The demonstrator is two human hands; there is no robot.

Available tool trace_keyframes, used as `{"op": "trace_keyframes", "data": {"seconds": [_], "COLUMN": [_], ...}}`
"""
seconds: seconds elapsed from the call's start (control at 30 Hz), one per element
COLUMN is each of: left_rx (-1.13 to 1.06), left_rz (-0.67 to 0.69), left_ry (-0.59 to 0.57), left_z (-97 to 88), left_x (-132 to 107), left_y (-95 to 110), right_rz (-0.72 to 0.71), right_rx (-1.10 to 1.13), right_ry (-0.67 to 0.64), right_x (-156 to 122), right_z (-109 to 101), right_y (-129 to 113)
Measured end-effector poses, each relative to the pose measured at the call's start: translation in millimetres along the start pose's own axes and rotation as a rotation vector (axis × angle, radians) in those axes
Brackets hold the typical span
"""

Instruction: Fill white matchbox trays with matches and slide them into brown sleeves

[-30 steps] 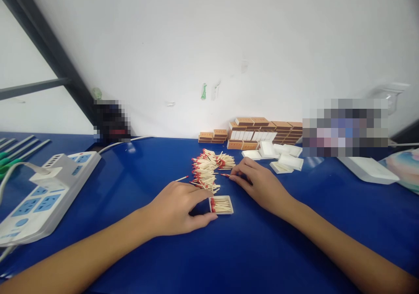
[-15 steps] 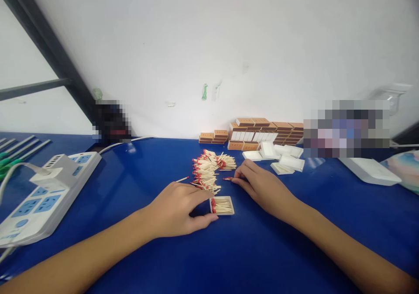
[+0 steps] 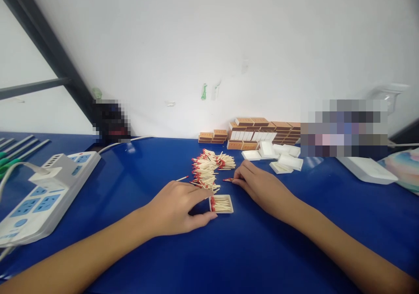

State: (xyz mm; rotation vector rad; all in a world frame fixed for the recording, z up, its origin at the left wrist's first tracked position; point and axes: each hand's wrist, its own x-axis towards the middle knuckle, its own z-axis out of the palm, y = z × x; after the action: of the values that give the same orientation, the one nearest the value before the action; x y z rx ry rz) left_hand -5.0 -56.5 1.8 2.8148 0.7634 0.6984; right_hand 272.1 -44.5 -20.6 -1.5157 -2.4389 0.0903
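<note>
A small white matchbox tray (image 3: 221, 204) partly filled with red-tipped matches lies on the blue table (image 3: 229, 250). My left hand (image 3: 178, 209) rests beside it, thumb and fingers closed against the tray's left end. A loose pile of matches (image 3: 208, 168) lies just beyond. My right hand (image 3: 262, 187) sits to the right of the pile, its fingertips pinched on a few matches (image 3: 228, 179) that lie on the table.
Stacked brown matchboxes (image 3: 258, 133) line the wall, with several white empty trays (image 3: 281, 156) in front. A white power strip (image 3: 42, 193) with a plug and cable lies at left. A white flat device (image 3: 366, 169) sits at right.
My right hand has drawn a few matches slightly away from the pile toward me. The left hand and the tray have stayed put.
</note>
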Motion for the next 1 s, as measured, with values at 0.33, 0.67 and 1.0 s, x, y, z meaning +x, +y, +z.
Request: {"op": "trace_keyframes", "data": {"seconds": [0.33,0.67,1.0], "left_rx": [0.011,0.027,-0.005], "left_rz": [-0.001,-0.065,-0.081], "left_ry": [0.018,0.048,0.055], "left_z": [1.0,2.5,5.2], "left_x": [-1,-2,0], "left_y": [-1,-1,0], "right_rz": [0.030,0.148,0.142], "right_rx": [0.215,0.660,0.806], "right_ry": [0.007,-0.056,-0.102], "right_x": [-3,-9,-16], "right_z": [-4,-19,-30], "right_y": [8,-4,-38]}}
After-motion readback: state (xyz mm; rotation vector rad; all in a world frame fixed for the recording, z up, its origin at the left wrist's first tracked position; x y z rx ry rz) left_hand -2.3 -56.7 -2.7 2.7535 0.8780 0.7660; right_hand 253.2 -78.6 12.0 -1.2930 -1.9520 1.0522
